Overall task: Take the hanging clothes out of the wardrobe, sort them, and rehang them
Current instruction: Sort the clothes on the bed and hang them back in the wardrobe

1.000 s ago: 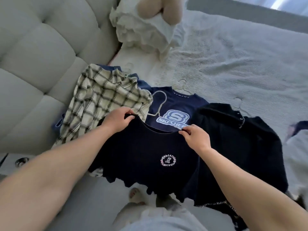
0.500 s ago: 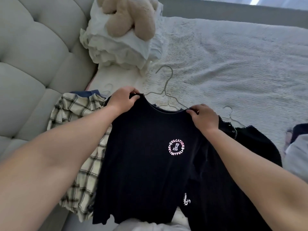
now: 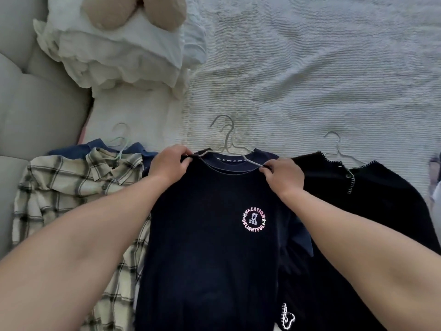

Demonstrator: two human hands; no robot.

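A dark navy T-shirt (image 3: 205,247) with a round pink "Vacation" print lies on the bed, on top of another navy shirt whose collar (image 3: 238,161) shows just above it. My left hand (image 3: 170,163) pinches the T-shirt's left shoulder and my right hand (image 3: 282,174) pinches its right shoulder. Two wire hangers (image 3: 226,139) stick out above the collars. A cream plaid shirt (image 3: 71,187) on a hanger lies to the left. To the right lies a black cardigan (image 3: 372,199) on its own hanger (image 3: 336,149).
A white textured bedspread (image 3: 322,80) covers the bed behind the clothes. A ruffled white pillow (image 3: 114,56) with a beige plush toy (image 3: 133,10) sits at the top left. The padded grey headboard (image 3: 28,111) runs along the left edge.
Both hands lowered the Vacation T-shirt from a lifted position onto the navy shirt on the bed, covering its logo. The view moved closer over the clothes.
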